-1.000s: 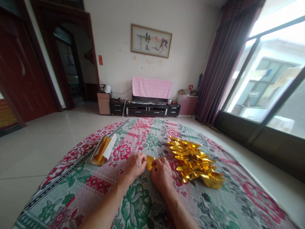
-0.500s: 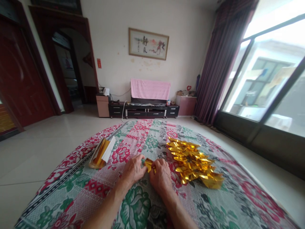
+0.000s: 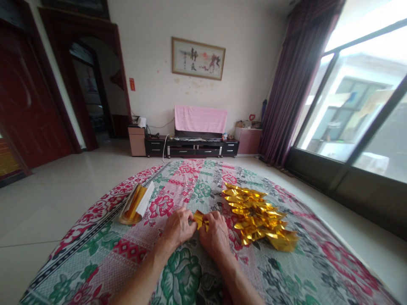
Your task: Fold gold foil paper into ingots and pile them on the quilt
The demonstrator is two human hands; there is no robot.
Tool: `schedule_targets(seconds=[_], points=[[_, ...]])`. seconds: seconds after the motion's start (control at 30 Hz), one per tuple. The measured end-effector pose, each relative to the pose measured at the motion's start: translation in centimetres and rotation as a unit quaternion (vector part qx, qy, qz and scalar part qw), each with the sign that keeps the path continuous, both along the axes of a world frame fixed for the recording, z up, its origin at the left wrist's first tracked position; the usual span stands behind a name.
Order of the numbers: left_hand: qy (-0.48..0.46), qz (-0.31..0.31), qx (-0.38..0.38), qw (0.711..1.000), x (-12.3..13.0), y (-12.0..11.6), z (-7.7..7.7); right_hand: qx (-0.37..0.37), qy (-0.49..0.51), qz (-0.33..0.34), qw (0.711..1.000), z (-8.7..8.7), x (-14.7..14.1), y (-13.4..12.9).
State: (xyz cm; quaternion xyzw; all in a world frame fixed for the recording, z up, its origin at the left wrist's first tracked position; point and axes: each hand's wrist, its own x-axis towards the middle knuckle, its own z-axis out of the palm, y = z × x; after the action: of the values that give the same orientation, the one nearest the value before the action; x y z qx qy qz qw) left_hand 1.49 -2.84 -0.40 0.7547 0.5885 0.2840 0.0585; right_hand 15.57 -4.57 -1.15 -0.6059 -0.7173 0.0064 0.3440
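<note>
Between my two hands is a small piece of gold foil paper, partly hidden by the fingers. My left hand pinches its left end, with thumb and fingers closed. On the other end, my right hand is closed with its fingers curled over the foil. Several folded gold foil pieces lie in an overlapping row to the right of my right hand. Off to the left rests a curled stack of gold foil sheets with a white backing.
A floral cloth in red, green and grey covers the round table. Beyond it, a low black TV cabinet stands against the wall, with a pink cloth draped over the screen. Purple curtains hang beside the window at right.
My left hand's fingers have shifted slightly at the left end of the foil. The right hand stays nearly in place, and the foil pieces on the table have not moved.
</note>
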Motion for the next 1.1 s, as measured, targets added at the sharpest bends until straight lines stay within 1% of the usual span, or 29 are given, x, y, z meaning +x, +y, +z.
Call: schedule_targets(seconds=[0.23,0.43,0.6,0.7,0.77,0.83,0.9,1.0,1.1], points=[[0.000,-0.014,-0.001,1.000,-0.2,0.2,-0.4,0.001,0.017,0.006,1.000,-0.1,0.1,0.4],[0.032,-0.012,0.011,0.999,-0.5,0.7,-0.2,0.003,0.042,0.031,0.999,-0.1,0.3,0.4],[0.033,-0.038,0.009,0.999,-0.8,1.0,-0.1,0.015,0.052,0.076,0.996,0.1,0.9,0.1],[0.031,-0.046,0.013,0.998,-0.9,1.0,-0.1,0.036,0.028,0.124,0.991,1.0,1.0,-0.5],[0.035,-0.046,0.015,0.998,-1.0,1.0,0.0,0.038,0.009,0.160,0.986,1.7,0.9,-0.9],[0.037,-0.051,0.017,0.998,-1.0,1.0,0.1,0.029,-0.008,0.197,0.980,2.2,0.7,-1.2],[0.033,-0.056,0.021,0.998,-1.0,1.0,0.1,0.015,-0.020,0.215,0.976,2.3,0.7,-1.3],[0.017,-0.061,0.025,0.998,-1.2,1.2,0.0,-0.011,-0.018,0.205,0.978,1.8,0.9,-1.1],[-0.001,-0.098,-0.001,0.995,-1.7,1.5,0.1,-0.035,-0.002,0.213,0.976,1.1,1.1,-0.6]])
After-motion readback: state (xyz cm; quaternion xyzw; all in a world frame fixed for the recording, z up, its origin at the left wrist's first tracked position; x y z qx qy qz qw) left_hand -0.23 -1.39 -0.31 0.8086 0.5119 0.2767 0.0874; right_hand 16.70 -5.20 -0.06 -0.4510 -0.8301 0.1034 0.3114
